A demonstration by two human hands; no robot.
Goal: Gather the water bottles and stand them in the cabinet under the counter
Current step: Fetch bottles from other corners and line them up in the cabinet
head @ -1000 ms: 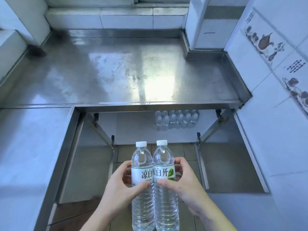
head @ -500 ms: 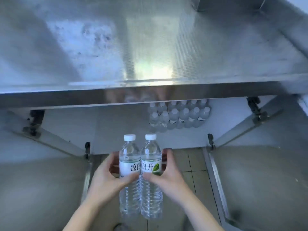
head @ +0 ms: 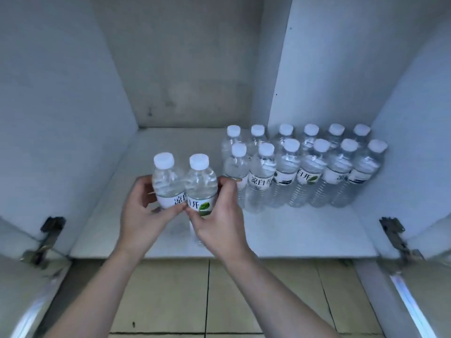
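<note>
Fourteen water bottles appear in all. Twelve stand in two rows of six [head: 302,164] on the cabinet floor [head: 305,230]. Two more bottles [head: 184,184] are held left of those rows.

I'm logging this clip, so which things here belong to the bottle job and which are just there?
Job: left hand; right hand; two held bottles; stored bottles; cabinet floor.
Just there: door hinges; tiled floor.

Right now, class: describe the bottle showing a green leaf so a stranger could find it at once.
Look inside the open cabinet, left of the two standing rows. Two bottles are held side by side; the leaf bottle is the one in the right hand, its neighbour's label showing only characters.
</note>
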